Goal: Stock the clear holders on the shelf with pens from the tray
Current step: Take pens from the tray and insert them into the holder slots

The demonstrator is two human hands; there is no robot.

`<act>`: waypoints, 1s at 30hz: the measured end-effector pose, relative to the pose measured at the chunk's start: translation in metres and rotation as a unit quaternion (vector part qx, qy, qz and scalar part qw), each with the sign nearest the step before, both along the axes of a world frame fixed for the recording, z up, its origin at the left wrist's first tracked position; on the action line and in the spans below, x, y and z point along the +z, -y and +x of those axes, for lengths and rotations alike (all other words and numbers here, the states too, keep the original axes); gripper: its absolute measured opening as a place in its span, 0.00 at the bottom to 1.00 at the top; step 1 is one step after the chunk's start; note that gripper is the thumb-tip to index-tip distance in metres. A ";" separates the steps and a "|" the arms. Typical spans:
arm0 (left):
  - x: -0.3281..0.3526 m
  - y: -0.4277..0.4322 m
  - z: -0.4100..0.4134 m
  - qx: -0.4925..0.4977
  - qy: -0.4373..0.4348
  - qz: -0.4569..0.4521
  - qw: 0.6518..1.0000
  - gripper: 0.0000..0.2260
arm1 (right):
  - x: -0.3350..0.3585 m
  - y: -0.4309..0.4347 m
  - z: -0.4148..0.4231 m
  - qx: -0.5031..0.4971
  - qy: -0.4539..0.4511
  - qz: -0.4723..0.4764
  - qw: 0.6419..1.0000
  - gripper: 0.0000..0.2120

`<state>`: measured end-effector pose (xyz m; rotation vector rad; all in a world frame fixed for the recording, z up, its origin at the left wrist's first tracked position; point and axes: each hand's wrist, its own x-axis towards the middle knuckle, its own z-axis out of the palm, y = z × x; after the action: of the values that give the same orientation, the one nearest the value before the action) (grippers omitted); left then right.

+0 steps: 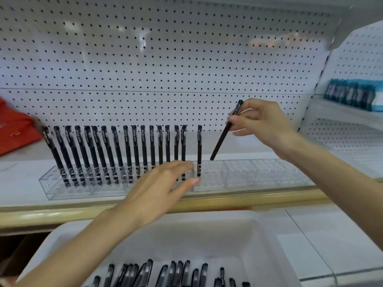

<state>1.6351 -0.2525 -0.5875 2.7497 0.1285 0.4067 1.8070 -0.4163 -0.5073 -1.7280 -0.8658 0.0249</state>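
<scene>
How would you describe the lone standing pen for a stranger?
On the shelf, clear holders carry a row of black pens. The lone pen is the rightmost one standing there. Unlike its neighbours, a clear gap separates it from the row.

Tray pens (185, 273) cut off below, red bag (14, 133) cropped, blue packs (352, 97) blurred

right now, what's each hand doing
Left hand: open, straight fingers resting on the clear holder.
Right hand: pinching a black pen, tilted, tip down toward the holder.

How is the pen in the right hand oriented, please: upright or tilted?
Tilted: the pen leans, top to the right, tip over the holder.
</scene>
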 end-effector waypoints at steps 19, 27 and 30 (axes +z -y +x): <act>-0.017 -0.008 0.006 -0.050 -0.044 0.136 0.989 0.34 | -0.035 -0.040 0.018 0.059 0.006 -0.177 0.982 0.07; -0.016 -0.003 0.006 -0.041 -0.049 0.137 0.988 0.33 | -0.039 -0.042 0.023 0.054 -0.007 -0.201 0.978 0.14; -0.017 0.000 0.005 -0.043 -0.066 0.148 0.986 0.35 | -0.039 -0.041 0.021 0.048 0.002 -0.211 0.976 0.19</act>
<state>1.6402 -0.2523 -0.6045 3.0622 -0.0216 0.2363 1.8282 -0.3750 -0.5460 -2.0779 -0.9983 0.2877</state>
